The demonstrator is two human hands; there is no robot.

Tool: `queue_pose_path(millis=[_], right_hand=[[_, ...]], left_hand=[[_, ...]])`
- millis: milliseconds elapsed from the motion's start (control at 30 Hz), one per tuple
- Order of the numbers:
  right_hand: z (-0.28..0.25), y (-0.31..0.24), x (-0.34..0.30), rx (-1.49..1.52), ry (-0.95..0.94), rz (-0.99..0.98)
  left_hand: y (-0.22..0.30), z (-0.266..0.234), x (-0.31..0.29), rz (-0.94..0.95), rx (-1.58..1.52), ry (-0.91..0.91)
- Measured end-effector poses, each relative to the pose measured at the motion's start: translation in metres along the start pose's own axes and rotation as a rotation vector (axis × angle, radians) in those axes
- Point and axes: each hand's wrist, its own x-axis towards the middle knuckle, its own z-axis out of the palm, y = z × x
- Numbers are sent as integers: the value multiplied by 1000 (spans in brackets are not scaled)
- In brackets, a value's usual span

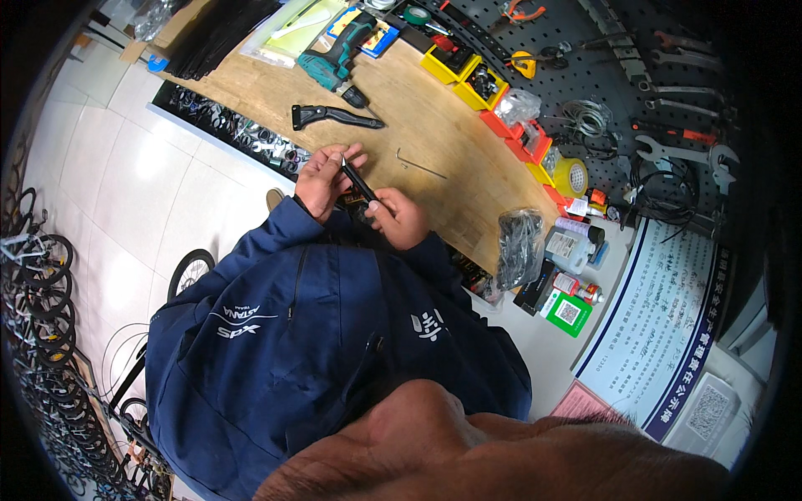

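Note:
Just over the near edge of the wooden workbench (434,167), I hold a slim black cylinder (359,181) with a silvery end between my two hands. My left hand (324,182) pinches it near the silvery end, with some fingers held apart. Wrapped round the lower end is my right hand (399,219). An L-shaped hex key (424,168) lies on the bench just beyond my right hand, with a tiny metal piece (405,166) beside it. Farther off rest a black handled tool (334,117), whose exact kind I cannot tell, and a teal cordless drill (337,63).
Yellow and red parts bins (476,83) line the bench's back, with yellow tape (571,177) at one end. Wrenches (685,154) hang on the dark pegboard. A plastic-wrapped black item (520,249) and bottles (568,250) stand at right. An open drawer of metal parts (242,134) juts out at left.

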Motion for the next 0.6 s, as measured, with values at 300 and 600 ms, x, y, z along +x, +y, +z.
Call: queue_pose_path(millis=[300, 600], right_hand=[[9, -3, 1, 73, 6, 25], [23, -1, 6, 50, 37, -45]], left_hand=[[-12, 13, 6, 225, 32, 55], [-16, 21, 13, 327, 39, 82]])
